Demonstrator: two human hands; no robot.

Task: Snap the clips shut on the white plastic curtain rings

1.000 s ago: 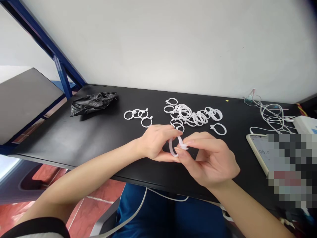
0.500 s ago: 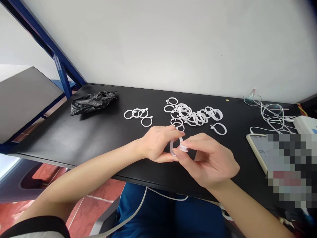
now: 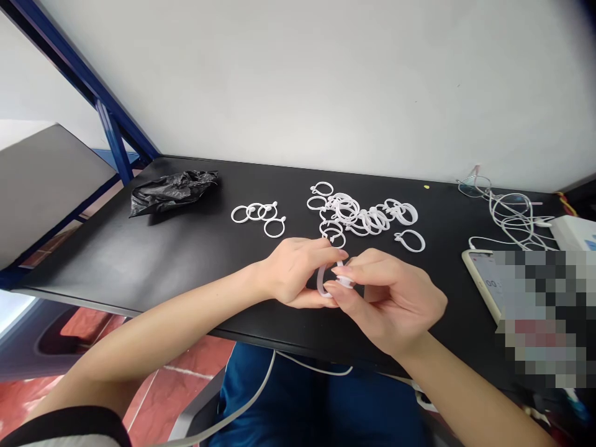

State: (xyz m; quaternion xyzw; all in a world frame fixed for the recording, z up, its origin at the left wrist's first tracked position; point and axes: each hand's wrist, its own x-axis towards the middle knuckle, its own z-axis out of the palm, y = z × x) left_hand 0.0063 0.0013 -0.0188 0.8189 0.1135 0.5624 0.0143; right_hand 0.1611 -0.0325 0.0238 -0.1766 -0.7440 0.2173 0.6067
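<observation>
Near the front of the black table, both hands hold one white plastic ring (image 3: 321, 280). My left hand (image 3: 298, 271) is closed round its left side, with fingers at the top and the thumb side at the bottom. My right hand (image 3: 395, 295) pinches the ring's right side, at the clasp, between thumb and index finger. The fingers partly hide the clasp. Just beyond my hands lies a pile of similar white rings (image 3: 371, 221), each with a small knob. Farther left, several more rings (image 3: 274, 228) lie in a small group.
A crumpled black plastic bag (image 3: 173, 191) lies at the table's back left. To the right are a phone (image 3: 482, 282), partly blurred out, a tangle of white cable (image 3: 510, 217), glasses (image 3: 474, 185) and a white box (image 3: 575, 234). A white wall rises behind the black table (image 3: 200, 248).
Both hands stay on the same ring. The right thumb and index finger have shifted slightly left and press closer at the clasp. The rings on the table have not moved.
</observation>
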